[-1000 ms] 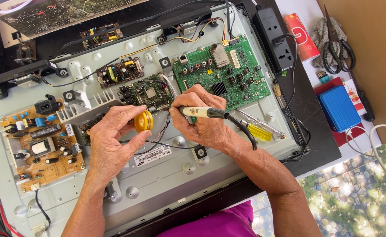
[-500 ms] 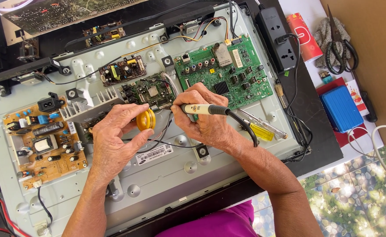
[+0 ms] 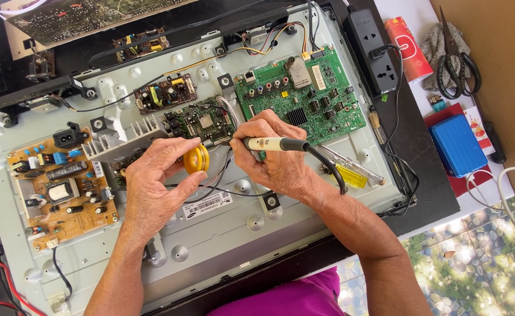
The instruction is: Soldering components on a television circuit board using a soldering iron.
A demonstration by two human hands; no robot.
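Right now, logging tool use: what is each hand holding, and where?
Left hand pinches the yellow solder spool by its rim; right hand grips the soldering iron at its handle.

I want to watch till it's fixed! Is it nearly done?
Done: the grey metal back panel is open, boards bare. In hand: left hand pinches a small yellow spool; right hand holds a cream-handled soldering iron by the small dark circuit board. Left: everything remains uncovered.
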